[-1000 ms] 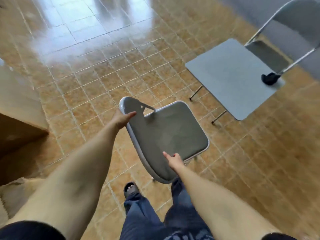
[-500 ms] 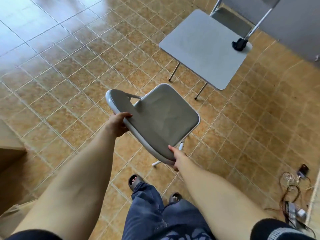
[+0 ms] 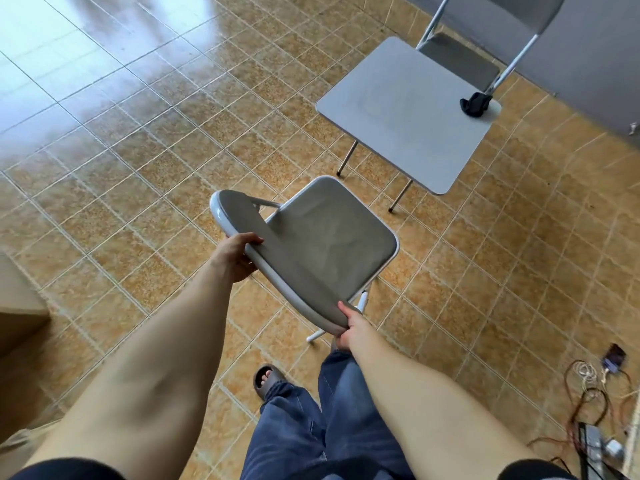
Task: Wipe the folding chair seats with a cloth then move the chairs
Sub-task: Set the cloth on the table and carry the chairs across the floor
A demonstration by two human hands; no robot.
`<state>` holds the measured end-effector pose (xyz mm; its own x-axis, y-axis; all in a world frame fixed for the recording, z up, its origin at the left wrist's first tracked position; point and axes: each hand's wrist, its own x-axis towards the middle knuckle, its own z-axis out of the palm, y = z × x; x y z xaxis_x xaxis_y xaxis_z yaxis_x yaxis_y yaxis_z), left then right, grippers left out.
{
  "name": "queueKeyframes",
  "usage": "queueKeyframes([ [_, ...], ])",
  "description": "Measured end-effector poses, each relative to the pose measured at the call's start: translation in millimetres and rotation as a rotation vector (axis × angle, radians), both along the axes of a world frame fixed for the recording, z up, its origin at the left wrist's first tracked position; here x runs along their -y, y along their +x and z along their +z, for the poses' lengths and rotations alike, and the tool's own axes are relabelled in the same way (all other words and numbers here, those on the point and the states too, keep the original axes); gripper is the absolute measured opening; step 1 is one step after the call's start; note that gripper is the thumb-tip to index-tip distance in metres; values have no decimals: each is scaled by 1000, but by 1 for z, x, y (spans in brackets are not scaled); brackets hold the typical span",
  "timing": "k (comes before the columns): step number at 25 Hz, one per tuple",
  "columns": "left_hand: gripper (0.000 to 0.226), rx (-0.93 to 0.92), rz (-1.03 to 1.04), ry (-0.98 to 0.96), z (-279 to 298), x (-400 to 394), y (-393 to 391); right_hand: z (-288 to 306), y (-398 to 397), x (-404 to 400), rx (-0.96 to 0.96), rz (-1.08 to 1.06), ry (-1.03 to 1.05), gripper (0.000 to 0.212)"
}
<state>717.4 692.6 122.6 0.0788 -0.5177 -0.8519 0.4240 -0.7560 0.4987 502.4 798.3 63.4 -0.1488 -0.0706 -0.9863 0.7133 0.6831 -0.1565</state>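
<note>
A grey folding chair [image 3: 325, 244] stands right in front of me, seen from above, its seat and curved backrest facing up. My left hand [image 3: 235, 256] grips the left end of the backrest. My right hand [image 3: 351, 329] grips its right end, near my knee. A second grey folding chair [image 3: 460, 60] stands at the far right behind a small grey folding table [image 3: 398, 112]. A dark crumpled cloth [image 3: 472, 103] lies on the table's far right corner.
The floor is tan tile with a bright glare at the upper left. Brown cardboard boxes [image 3: 17, 306] sit at the left edge. Tangled cables and a small device [image 3: 602, 375] lie at the lower right. A grey wall [image 3: 595, 64] runs behind the far chair.
Both hands have closed on the chair's backrest and it sits lower and further right in view. My view has swung, so the table and far chair appear nearer the centre, and cables show at lower right.
</note>
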Motion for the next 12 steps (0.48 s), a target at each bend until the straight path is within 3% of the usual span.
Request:
queueKeyframes([
  [6,30,-21,69,-3,3,43,-39,-12,-47,59,-72,110,2,52],
  [12,43,13,119,21,-5,100,-71,-47,-99,119,-56,213,29,75],
])
